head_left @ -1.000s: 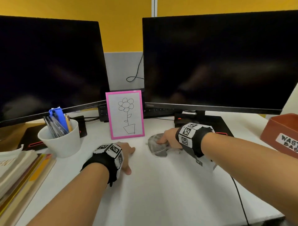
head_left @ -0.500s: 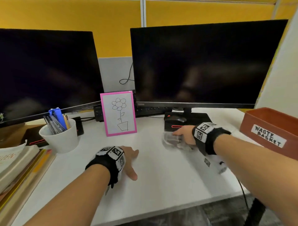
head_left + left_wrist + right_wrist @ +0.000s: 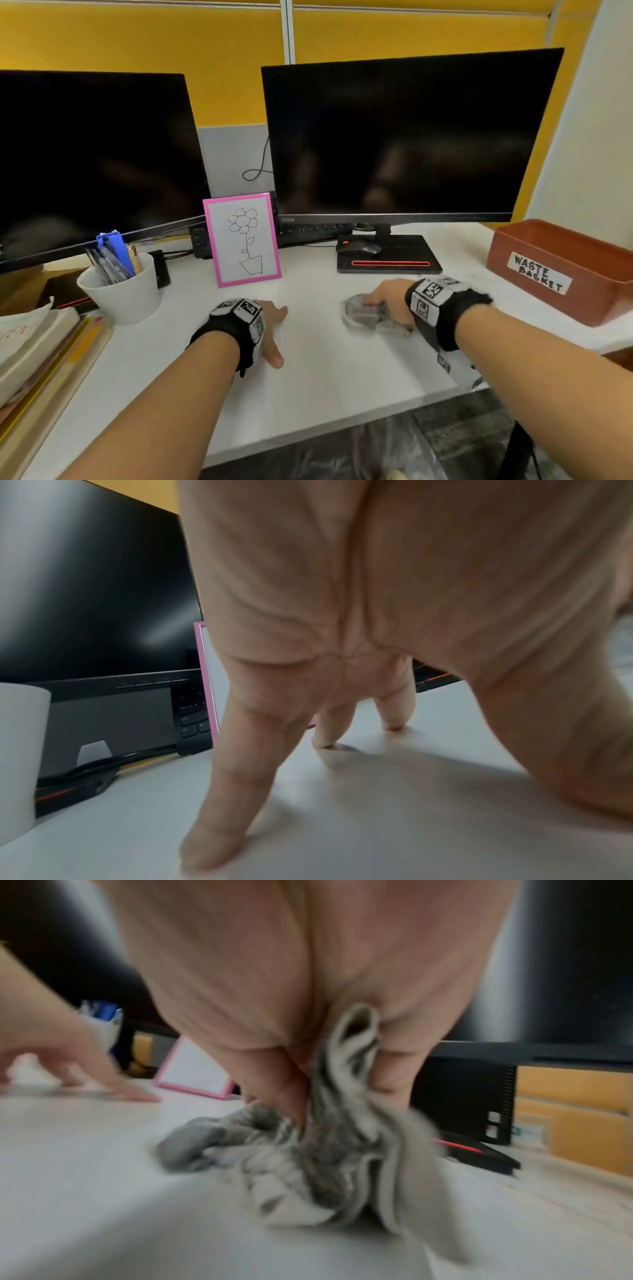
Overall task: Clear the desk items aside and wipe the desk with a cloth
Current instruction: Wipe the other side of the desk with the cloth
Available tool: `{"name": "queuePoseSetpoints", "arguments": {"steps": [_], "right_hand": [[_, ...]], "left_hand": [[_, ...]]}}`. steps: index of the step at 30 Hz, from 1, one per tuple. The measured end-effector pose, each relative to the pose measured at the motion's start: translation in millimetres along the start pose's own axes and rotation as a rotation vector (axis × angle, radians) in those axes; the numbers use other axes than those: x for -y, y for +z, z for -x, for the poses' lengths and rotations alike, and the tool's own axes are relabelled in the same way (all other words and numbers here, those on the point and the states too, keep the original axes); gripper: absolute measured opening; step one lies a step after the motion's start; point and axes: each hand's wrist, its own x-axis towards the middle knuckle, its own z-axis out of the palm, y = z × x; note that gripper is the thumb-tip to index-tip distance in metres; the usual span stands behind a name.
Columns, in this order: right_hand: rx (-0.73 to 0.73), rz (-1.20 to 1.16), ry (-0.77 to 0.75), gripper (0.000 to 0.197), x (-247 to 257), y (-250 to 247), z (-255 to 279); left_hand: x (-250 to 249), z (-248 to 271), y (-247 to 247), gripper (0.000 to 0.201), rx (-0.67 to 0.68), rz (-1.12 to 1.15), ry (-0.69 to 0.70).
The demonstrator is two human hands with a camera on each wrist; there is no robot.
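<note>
My right hand (image 3: 383, 298) grips a crumpled grey cloth (image 3: 363, 313) and presses it on the white desk (image 3: 325, 377), in front of the right monitor's base. In the right wrist view the cloth (image 3: 325, 1150) bunches between the fingers (image 3: 291, 1096) and is blurred. My left hand (image 3: 270, 329) rests on the desk with fingers spread and straight; the left wrist view shows its fingertips (image 3: 212, 850) touching the desk surface. It holds nothing. A pink-framed flower drawing (image 3: 243, 240) stands behind the left hand.
A white cup of pens (image 3: 120, 287) and stacked books (image 3: 37, 356) sit at the left. Two dark monitors (image 3: 404, 137) line the back, with a mouse (image 3: 359, 246) on the right one's base. A brown box labelled waste basket (image 3: 561, 270) stands at the right. The desk's front edge (image 3: 342, 421) is close.
My right hand has slid the cloth to the right and toward me across the desk. The left hand has stayed on the desk. The head view has shifted rightward.
</note>
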Motion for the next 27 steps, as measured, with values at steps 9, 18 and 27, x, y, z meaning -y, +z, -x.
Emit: {"name": "queuePoseSetpoints", "arguments": {"steps": [9,18,27], "right_hand": [[0.194,-0.045,-0.157,0.06,37,31,65],[-0.157,-0.166,0.261,0.033,-90,-37,36],[-0.014,-0.036,0.288,0.035,-138,-26,-29]], "left_hand": [[-3,0,-1,0.112,-0.031,0.002,0.005],[-57,-34,-60,0.076,-0.23,0.212,0.056],[-109,-101,-83,0.094,-0.159,0.154,0.123]]}}
